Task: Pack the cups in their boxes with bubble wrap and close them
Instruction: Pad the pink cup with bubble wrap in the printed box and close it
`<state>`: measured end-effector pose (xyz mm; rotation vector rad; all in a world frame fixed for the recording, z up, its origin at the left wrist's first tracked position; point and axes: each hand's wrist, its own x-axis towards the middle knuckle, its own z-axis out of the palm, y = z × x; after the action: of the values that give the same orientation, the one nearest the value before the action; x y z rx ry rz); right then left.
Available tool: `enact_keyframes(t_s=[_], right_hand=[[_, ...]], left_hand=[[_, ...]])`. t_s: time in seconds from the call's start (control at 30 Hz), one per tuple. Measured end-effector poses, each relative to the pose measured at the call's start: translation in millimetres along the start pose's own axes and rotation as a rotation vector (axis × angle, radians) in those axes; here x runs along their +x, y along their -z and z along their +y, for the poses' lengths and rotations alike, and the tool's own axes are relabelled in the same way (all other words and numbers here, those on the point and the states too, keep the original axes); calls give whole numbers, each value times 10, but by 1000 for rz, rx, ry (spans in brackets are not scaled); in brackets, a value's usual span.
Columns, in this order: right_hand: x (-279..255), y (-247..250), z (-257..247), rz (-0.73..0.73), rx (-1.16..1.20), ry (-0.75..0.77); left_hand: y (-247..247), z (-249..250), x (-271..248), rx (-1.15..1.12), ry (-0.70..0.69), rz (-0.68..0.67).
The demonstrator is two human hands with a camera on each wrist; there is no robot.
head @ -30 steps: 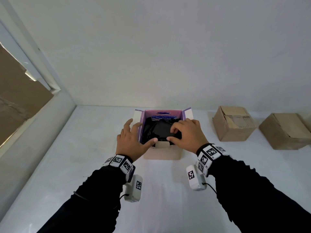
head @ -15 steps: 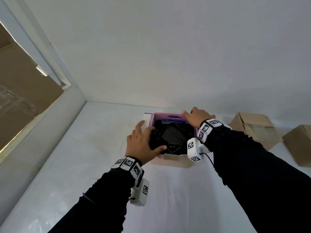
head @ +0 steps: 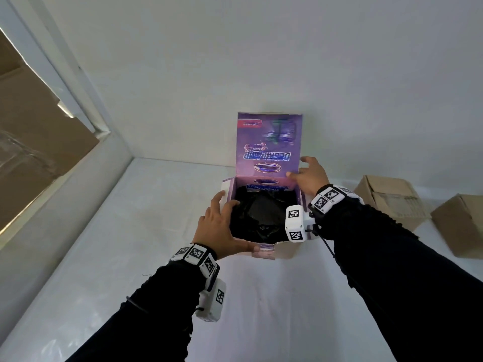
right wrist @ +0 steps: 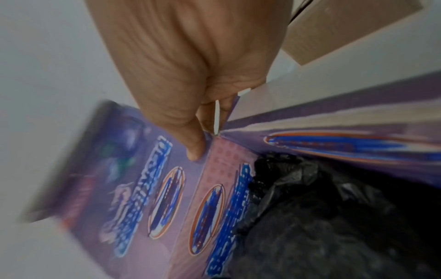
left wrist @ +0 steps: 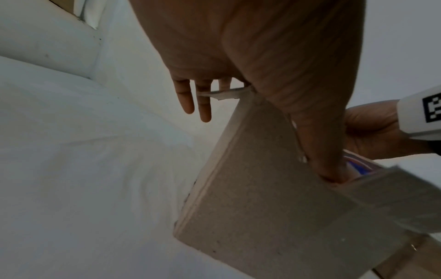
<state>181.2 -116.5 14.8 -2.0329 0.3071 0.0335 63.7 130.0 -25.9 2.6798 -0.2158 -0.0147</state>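
Black wrap — hidden from left wrist

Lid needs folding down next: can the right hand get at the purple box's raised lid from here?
Probably yes. The right hand is at the right edge of the lid, thumb on its printed face, apparently pinching it; nothing stands between them.

Black knit sleeves, white wristbands with black square-code tags, white camera blocks under wrists, thin black cables.
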Motion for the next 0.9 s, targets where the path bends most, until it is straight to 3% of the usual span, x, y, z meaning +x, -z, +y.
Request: enact_keyframes(t_s=[0.17,0.3,0.47,0.6,0.73,0.9], right_hand=[[-244,153,-178,42,-107,230],[-580,284,-118,148,-215,306],[-1086,317,182,-35,191,287],[-1425,355,318,-23,354,327],[-1507,316,467,86,182,435],[-1570,280,597,185,-127,559]], left_hand=[[-4,67,-24,100,10,-14],[121,88,-21,72,36,164],[213,174,-67,-218,67,316],[208,227,-232,-454,-80,384],[130,176,-280,-439,-143,448],[51,61,-318,-464,-47,438]])
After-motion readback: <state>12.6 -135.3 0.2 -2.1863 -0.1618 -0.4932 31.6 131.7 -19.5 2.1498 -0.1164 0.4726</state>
